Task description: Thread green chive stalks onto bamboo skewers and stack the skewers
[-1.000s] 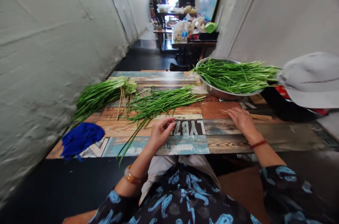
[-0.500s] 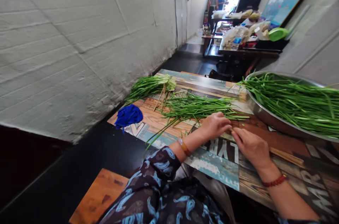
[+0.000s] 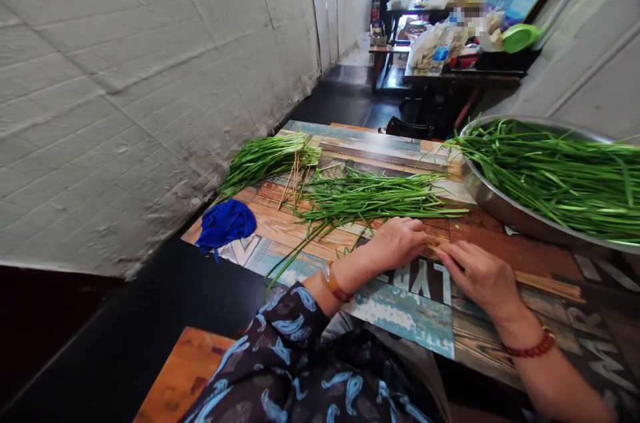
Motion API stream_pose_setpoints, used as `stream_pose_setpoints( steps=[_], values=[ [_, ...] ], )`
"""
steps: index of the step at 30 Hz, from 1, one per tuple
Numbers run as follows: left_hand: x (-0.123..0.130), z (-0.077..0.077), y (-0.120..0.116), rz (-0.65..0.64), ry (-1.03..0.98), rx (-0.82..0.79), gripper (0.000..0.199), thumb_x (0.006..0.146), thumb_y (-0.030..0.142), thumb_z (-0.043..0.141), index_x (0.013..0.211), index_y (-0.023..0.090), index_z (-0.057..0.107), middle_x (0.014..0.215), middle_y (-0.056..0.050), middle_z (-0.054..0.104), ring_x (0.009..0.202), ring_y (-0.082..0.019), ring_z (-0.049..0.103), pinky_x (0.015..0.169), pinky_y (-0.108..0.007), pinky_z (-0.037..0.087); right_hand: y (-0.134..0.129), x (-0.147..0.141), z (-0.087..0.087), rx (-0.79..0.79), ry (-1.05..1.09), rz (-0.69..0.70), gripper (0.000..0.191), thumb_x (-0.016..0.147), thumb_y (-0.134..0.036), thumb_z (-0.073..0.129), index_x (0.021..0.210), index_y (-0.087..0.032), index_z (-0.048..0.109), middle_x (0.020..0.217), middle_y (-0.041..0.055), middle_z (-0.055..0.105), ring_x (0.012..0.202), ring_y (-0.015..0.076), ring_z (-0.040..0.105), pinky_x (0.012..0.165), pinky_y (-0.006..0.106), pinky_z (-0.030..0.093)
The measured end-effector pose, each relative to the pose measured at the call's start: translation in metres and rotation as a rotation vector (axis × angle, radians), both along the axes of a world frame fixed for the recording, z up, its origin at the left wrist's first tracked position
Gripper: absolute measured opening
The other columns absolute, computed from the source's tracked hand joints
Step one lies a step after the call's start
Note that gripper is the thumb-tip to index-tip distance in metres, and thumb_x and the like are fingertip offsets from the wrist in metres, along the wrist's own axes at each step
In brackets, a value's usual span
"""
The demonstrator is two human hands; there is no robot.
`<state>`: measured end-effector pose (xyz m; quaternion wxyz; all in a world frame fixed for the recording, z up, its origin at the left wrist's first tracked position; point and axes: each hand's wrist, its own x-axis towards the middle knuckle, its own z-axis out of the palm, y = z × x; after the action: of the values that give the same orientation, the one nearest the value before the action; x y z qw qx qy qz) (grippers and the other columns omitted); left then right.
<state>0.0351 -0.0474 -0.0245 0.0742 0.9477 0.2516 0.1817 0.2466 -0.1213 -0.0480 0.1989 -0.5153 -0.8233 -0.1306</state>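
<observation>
My left hand (image 3: 403, 241) is closed over the table just in front of the loose chives, its fingers curled and pointing right. Facing it, my right hand (image 3: 477, 273) is closed too, thumb and fingers pinched together. Thin wooden skewers (image 3: 550, 286) stick out past my right wrist. A bit of the same pale brown shows in the small gap between my hands, so both seem to grip the skewers; my fingers hide most of them. Loose green chives (image 3: 370, 196) lie spread just beyond my left hand.
A bundle of chives (image 3: 265, 159) lies at the far left, with several thin sticks (image 3: 296, 179) beside it. A blue cloth (image 3: 226, 226) sits at the left edge. A metal basin (image 3: 480, 186) heaped with chives stands at right. Farther off are a cluttered table (image 3: 465, 79) and two people.
The view has shifted slightly, so the table's things sit a little farther left and higher. My hands stay close together, with a slightly wider gap between them.
</observation>
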Motion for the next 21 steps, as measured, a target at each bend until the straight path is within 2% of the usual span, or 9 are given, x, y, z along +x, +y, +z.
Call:
stream_pose_setpoints(
  steps=[3,5,10,14,16,19,21],
  values=[
    [0.001,0.000,0.000,0.012,-0.046,-0.024,0.028,0.096,0.030,0.046,0.084,0.015,0.067,0.086,-0.006,0.062,0.079,-0.016,0.060,0.070,-0.027,0.044,0.000,-0.001,0.001,-0.023,0.024,-0.016,0.025,0.098,-0.035,0.052,0.087,-0.020,0.069,0.073,0.0019,0.065,0.070,0.0136,0.061,0.067,0.026,0.039],
    [0.000,0.000,0.002,0.047,-0.150,-0.071,0.024,0.095,0.029,0.050,0.090,0.016,0.069,0.085,-0.006,0.063,0.080,-0.016,0.060,0.072,-0.027,0.045,0.001,0.000,-0.001,-0.038,0.032,-0.018,0.026,0.098,-0.035,0.051,0.086,-0.021,0.069,0.072,0.0018,0.064,0.070,0.0138,0.060,0.067,0.026,0.039],
    [-0.021,0.011,0.016,0.266,-0.550,-0.261,0.019,0.091,0.030,0.057,0.095,0.016,0.070,0.084,-0.005,0.065,0.077,-0.013,0.061,0.070,-0.024,0.048,0.005,0.006,-0.007,-0.049,0.045,0.014,0.026,0.097,-0.038,0.050,0.089,-0.021,0.069,0.078,0.0034,0.065,0.073,0.0155,0.061,0.070,0.028,0.043],
    [-0.076,0.029,0.037,0.501,-0.650,-0.187,0.020,0.089,0.032,0.059,0.092,0.016,0.070,0.081,-0.004,0.065,0.074,-0.013,0.058,0.072,-0.025,0.048,0.006,0.008,-0.010,-0.076,0.075,0.021,0.028,0.096,-0.040,0.051,0.089,-0.020,0.069,0.078,0.0044,0.063,0.076,0.0174,0.061,0.072,0.030,0.045],
    [-0.115,0.034,0.051,0.693,-0.620,-0.125,0.022,0.090,0.033,0.056,0.093,0.015,0.069,0.088,-0.006,0.066,0.076,-0.014,0.059,0.073,-0.025,0.048,0.006,0.007,-0.010,-0.073,0.092,0.020,0.028,0.096,-0.041,0.051,0.092,-0.019,0.069,0.080,0.0050,0.063,0.078,0.0182,0.062,0.074,0.031,0.045],
    [-0.170,0.039,0.075,1.075,-0.319,-0.062,0.030,0.091,0.038,0.053,0.106,0.014,0.064,0.100,-0.009,0.065,0.090,-0.017,0.061,0.084,-0.026,0.048,0.008,0.007,-0.012,-0.070,0.114,0.025,0.028,0.097,-0.040,0.051,0.096,-0.019,0.068,0.083,0.0055,0.065,0.080,0.0187,0.062,0.076,0.031,0.046],
    [-0.195,0.039,0.090,1.223,-0.126,-0.095,0.042,0.091,0.044,0.051,0.116,0.011,0.059,0.108,-0.012,0.064,0.102,-0.020,0.060,0.091,-0.028,0.046,0.009,0.007,-0.014,-0.075,0.127,0.030,0.028,0.097,-0.040,0.050,0.097,-0.019,0.068,0.083,0.0055,0.064,0.080,0.0189,0.062,0.076,0.032,0.046]
  ],
)
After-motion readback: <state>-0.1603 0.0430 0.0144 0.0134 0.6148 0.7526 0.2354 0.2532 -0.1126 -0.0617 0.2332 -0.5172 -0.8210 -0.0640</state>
